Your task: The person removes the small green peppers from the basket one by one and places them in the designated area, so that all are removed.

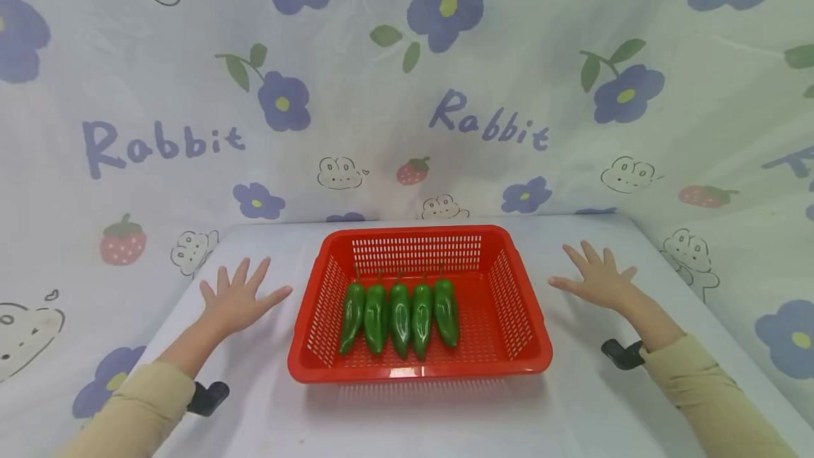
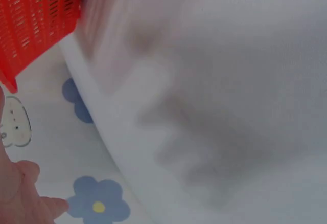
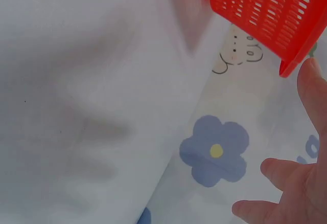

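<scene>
- Left hand (image 1: 232,304) and right hand (image 1: 600,283) flank the red plastic basket (image 1: 445,372), fingers spread apart.
- Green chili peppers (image 1: 399,318) (glossy, likely slippery) probably want gentle handling.

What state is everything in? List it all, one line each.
Peppers: five, green, whole, side by side in the basket
Basket: upright, uncovered, partly filled
Left hand: spread, empty, apart from the basket
Right hand: spread, empty, apart from the basket
Curtain: hanging behind the table
</scene>
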